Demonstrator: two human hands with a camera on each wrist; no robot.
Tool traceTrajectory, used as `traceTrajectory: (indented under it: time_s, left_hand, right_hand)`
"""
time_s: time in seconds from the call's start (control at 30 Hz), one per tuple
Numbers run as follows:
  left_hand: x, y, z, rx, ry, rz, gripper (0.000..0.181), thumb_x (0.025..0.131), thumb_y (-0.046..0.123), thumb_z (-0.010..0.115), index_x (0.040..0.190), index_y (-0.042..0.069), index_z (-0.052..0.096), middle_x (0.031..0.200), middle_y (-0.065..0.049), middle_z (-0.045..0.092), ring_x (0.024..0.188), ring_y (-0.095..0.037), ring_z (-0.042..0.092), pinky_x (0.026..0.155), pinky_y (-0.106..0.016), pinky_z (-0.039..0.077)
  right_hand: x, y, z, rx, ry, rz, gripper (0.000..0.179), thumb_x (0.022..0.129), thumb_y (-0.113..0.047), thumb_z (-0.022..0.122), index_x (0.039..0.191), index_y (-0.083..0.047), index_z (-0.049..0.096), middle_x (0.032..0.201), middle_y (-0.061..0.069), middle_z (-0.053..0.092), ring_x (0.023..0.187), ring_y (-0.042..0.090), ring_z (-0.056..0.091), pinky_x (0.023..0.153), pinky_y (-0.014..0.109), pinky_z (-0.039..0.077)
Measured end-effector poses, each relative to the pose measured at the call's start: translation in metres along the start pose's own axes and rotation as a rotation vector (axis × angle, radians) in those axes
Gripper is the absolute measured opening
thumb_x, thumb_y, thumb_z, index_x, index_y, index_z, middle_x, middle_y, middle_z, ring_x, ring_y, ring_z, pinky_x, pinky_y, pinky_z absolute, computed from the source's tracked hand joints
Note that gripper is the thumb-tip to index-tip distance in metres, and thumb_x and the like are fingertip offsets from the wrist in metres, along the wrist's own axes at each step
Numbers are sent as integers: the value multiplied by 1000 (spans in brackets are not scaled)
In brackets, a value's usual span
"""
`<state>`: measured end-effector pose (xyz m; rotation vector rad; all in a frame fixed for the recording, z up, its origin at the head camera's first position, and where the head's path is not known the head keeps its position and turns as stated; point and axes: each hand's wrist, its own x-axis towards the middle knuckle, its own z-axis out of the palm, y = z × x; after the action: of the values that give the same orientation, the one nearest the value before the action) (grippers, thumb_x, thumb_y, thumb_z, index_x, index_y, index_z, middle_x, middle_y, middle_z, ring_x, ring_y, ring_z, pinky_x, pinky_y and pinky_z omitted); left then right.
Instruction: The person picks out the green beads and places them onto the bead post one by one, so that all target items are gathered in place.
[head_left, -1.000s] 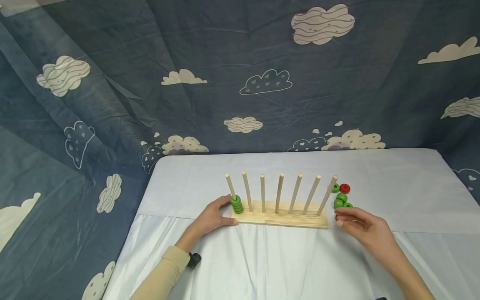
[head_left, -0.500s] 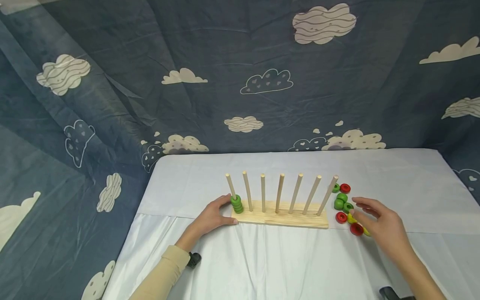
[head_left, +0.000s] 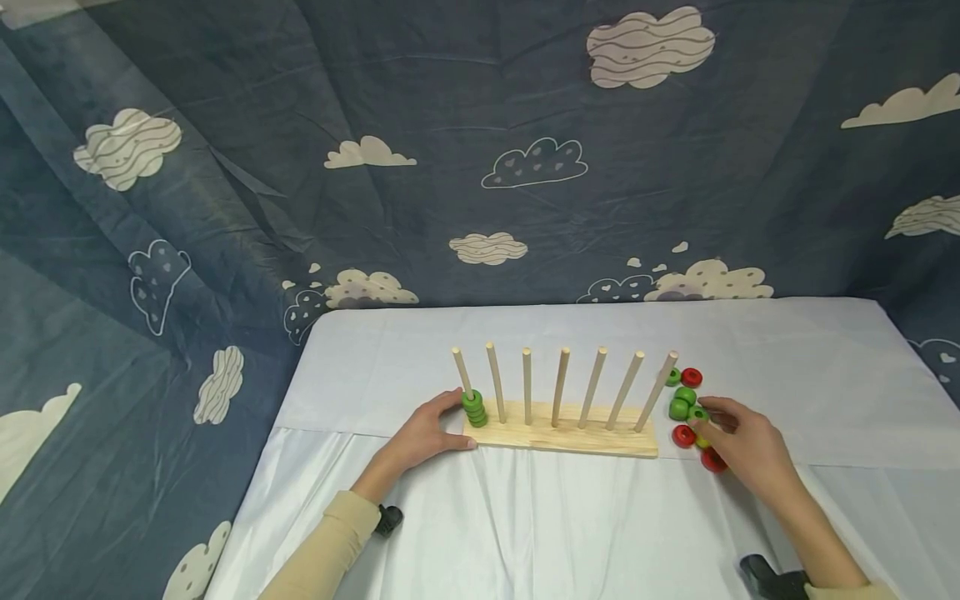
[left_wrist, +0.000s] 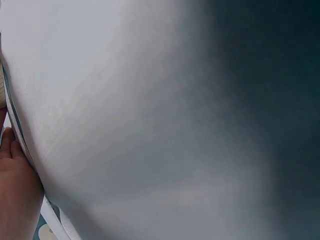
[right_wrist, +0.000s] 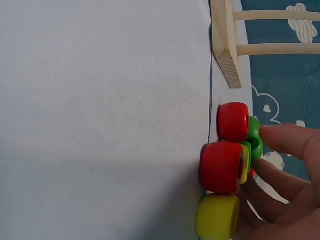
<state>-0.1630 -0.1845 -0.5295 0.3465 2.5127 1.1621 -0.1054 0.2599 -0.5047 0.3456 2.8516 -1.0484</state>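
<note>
A wooden peg rack (head_left: 577,442) with several upright dowels stands on the white cloth. Green beads (head_left: 474,410) are stacked on its leftmost dowel. My left hand (head_left: 423,432) grips that end, thumb at the front edge and fingers behind; only part of this hand (left_wrist: 20,190) shows in the left wrist view. Right of the rack, my right hand (head_left: 746,442) pinches a green bead (right_wrist: 255,139) between thumb and finger, low among loose beads. A red bead (right_wrist: 233,122), a larger red bead (right_wrist: 220,168) and a yellow bead (right_wrist: 216,217) lie beside those fingers.
Behind the right hand lie more green beads (head_left: 678,409) and a red bead (head_left: 692,377), close to the rack's right end. A dark cloud-print curtain (head_left: 420,225) hangs behind the table (head_left: 787,350) and along its left side.
My right hand first drew back to the right from the beads, uncovering red and yellow ones, then came in to the left onto a green bead. The left hand stays on the rack.
</note>
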Motion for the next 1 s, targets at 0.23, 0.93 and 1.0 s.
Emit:
traceTrajectory:
  time_s: [0.23, 0.93, 1.0]
  left_hand:
    - [-1, 1, 1, 4, 0, 5, 86, 73, 40, 84, 145, 16, 45, 153, -5, 36, 141, -26, 31, 116, -46, 24]
    - [1, -1, 1, -12, -1, -19, 88, 71, 41, 84, 145, 16, 44, 153, -3, 35, 142, -26, 29, 116, -47, 23]
    - [1, -1, 0, -13, 1, -17, 88, 71, 41, 84, 145, 15, 44, 153, -4, 35, 142, -26, 29, 116, -47, 23]
  right_hand:
    - [3, 3, 2, 0, -3, -20, 47, 93, -24, 62, 130, 4, 53, 115, 30, 58, 100, 43, 55, 76, 52, 54]
    - [5, 6, 1, 51, 21, -28, 44, 91, -18, 64, 128, 4, 55, 108, 26, 61, 93, 36, 57, 60, 23, 54]
    - [5, 6, 1, 54, 37, -26, 45, 92, -19, 64, 130, 2, 54, 109, 26, 60, 95, 38, 57, 62, 27, 57]
